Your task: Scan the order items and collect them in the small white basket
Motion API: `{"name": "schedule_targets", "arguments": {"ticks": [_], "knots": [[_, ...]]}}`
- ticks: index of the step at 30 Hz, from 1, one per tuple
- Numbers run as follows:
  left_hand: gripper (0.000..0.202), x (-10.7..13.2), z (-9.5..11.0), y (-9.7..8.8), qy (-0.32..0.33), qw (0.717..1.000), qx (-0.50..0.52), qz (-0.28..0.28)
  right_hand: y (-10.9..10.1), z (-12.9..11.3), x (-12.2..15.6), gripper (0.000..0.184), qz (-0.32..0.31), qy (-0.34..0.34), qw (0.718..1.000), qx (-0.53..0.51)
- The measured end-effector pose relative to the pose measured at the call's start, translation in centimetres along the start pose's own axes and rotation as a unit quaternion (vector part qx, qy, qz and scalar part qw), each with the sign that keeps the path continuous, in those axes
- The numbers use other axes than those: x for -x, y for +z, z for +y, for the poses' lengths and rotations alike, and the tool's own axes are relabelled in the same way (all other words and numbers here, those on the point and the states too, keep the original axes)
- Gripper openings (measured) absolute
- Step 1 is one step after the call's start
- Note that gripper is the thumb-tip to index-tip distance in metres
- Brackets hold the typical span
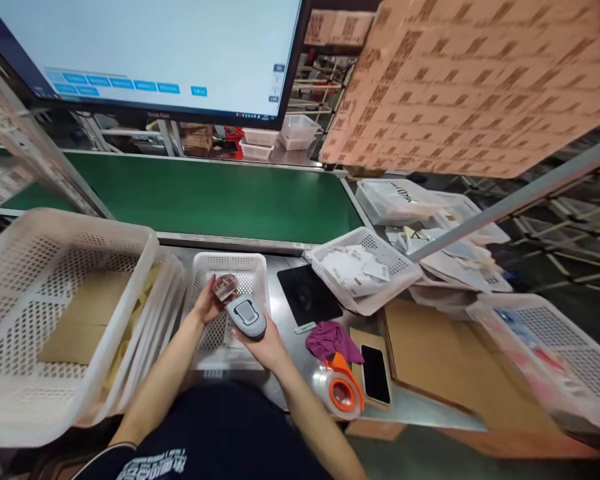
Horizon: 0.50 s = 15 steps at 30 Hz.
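Note:
My left hand (207, 303) has its fingers closed on a small clear plastic packet (225, 287) with something reddish inside; the contents are too small to name. In my right hand (270, 343) is a grey and white handheld barcode scanner (247, 316), its head close beside the packet. Both hands are over a small white perforated basket (230, 259), partly covering what lies in it. A black mouse pad (309, 297) lies just right of the basket.
A large white crate (145, 247) stands left. Right are a tape dispenser (341, 393), purple cloth (333, 340), phone (375, 375), a basket of paper slips (365, 303) and cardboard sheets (445, 360). A green conveyor belt (220, 200) runs behind, below a monitor (155, 53).

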<state>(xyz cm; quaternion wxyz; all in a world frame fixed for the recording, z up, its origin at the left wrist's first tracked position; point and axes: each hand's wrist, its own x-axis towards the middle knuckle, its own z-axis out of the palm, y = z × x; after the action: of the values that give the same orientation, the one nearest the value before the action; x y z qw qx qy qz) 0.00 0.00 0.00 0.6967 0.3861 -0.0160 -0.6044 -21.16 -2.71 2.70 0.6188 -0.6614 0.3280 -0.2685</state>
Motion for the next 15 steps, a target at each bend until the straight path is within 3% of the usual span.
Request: {"name": "schedule_targets", "arguments": {"ticks": [3, 9, 15], "knots": [[0.027, 1.2, -0.3, 0.3, -0.006, 1.0, 0.017, -0.007, 0.6, -0.4, 0.1, 0.055, 0.009, -0.001, 0.999, 0.044], [0.03, 2.2, -1.1, 0.1, -0.044, 0.998, 0.034, -0.023, 0.7, -0.2, 2.4, 0.051, 0.033, -0.009, 0.998, 0.061], [0.043, 3.2, -1.4, -0.4, -0.104, 0.985, 0.135, -0.013, 0.8, 0.2, 2.9, 0.052, 0.017, 0.004, 1.0, 0.008]]}}
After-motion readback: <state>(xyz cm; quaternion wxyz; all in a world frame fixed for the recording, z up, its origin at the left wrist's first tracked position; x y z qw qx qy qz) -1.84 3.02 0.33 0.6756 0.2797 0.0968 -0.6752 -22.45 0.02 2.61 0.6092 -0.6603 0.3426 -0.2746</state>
